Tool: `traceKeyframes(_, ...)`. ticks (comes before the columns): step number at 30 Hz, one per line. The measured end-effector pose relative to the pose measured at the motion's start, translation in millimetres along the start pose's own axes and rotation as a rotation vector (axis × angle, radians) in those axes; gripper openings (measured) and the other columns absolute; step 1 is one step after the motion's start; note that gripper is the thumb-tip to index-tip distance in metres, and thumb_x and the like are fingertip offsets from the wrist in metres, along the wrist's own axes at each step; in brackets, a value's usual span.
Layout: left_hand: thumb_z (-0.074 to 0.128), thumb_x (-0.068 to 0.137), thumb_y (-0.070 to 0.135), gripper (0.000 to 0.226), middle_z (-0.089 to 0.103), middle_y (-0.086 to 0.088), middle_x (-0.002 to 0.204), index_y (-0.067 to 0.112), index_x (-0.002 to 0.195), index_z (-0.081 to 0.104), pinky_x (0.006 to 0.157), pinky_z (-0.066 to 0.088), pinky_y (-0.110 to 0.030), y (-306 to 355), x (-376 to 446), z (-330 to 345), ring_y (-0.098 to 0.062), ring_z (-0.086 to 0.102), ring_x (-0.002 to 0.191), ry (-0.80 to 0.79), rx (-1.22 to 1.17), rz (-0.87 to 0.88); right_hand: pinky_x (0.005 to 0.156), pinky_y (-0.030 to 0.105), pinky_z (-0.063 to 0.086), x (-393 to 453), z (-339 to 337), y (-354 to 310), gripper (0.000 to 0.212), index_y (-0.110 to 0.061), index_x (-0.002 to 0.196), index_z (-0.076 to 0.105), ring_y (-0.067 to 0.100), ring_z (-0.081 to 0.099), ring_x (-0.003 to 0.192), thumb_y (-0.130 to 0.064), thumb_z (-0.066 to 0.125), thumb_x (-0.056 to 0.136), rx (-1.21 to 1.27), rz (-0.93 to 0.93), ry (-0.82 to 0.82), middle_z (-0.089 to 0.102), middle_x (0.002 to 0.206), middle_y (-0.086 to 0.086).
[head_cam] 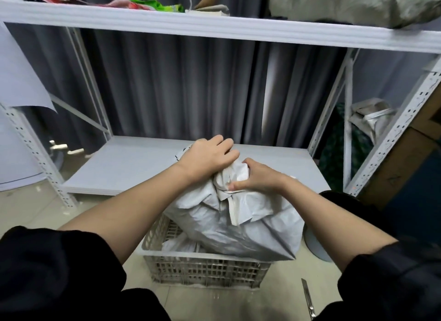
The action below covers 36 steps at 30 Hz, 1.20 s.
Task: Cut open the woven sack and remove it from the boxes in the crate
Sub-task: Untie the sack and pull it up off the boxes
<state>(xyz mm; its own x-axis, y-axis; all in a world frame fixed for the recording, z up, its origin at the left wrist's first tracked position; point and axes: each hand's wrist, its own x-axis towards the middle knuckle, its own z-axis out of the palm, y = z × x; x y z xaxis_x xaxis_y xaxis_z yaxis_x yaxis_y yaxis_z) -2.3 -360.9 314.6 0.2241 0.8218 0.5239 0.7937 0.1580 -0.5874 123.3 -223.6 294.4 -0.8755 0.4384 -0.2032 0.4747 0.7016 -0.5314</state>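
Observation:
A white woven sack (pixel 241 227) bulges out of a pale plastic lattice crate (pixel 202 270) on the floor. My left hand (pixel 210 156) grips the far top of the sack, fingers curled over the bunched fabric. My right hand (pixel 257 177) pinches a crumpled fold of the sack's top just to the right of it. A loose flap hangs down the sack's front below my hands. The boxes inside are hidden by the sack.
A utility knife (pixel 307 299) lies on the tiled floor right of the crate. A white metal rack's low shelf (pixel 133 163) stands behind the crate, its upper shelf (pixel 214 27) overhead. Cardboard boxes (pixel 410 158) stand at the right, and a round grey object (pixel 315 244) beside the crate.

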Motion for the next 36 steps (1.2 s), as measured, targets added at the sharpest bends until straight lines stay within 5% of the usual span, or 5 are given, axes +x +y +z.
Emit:
traceKeyframes(4,0.052,0.074,0.001,0.027,0.055,-0.005,0.086,0.014,0.097,0.044,0.044,0.033,-0.028,7,0,3,-0.024,0.056,0.075,-0.149,-0.166,-0.026,0.078,0.036,0.043,6,24,0,0.035,-0.017,0.108,0.051,0.029,0.057,0.107,-0.033,0.064,0.08,-0.196,0.005,0.262,0.062,0.113,0.006)
traceKeyframes(9,0.066,0.075,0.058,0.074,0.035,0.004,0.142,0.039,0.14,0.034,0.109,0.034,-0.04,-21,-15,-6,-0.018,0.037,0.131,-0.628,-0.826,-0.537,0.084,0.044,0.041,10,19,2,0.015,-0.023,0.078,0.041,0.031,0.058,0.097,-0.014,0.052,0.08,-0.097,-0.025,0.478,0.063,0.1,0.004)
traceKeyframes(15,0.05,0.078,0.074,0.056,0.057,0.018,0.127,0.043,0.124,0.057,0.098,0.041,-0.028,-31,-32,-4,-0.006,0.055,0.113,-0.851,-1.593,-0.92,0.086,0.043,0.043,9,21,0,0.019,-0.03,0.082,0.052,0.026,0.058,0.097,-0.012,0.054,0.079,-0.054,-0.146,0.437,0.064,0.099,-0.003)
traceKeyframes(23,0.072,0.078,0.035,0.091,0.01,-0.008,0.15,0.047,0.147,0.014,0.115,0.025,-0.037,2,-43,20,-0.034,0.03,0.135,-0.802,-1.046,-1.019,0.075,0.039,0.045,10,39,2,0.019,-0.019,0.086,0.062,0.025,0.056,0.092,-0.006,0.053,0.077,0.012,-0.201,0.516,0.061,0.092,-0.001)
traceKeyframes(36,0.04,0.093,0.008,0.035,0.036,-0.016,0.125,0.017,0.126,0.045,0.064,0.039,-0.035,17,-42,24,-0.037,0.062,0.091,-0.825,-0.315,-0.696,0.086,0.032,0.037,14,27,3,0.03,-0.021,0.117,0.056,0.023,0.043,0.114,-0.023,0.055,0.088,-0.354,-0.287,0.283,0.054,0.117,0.002)
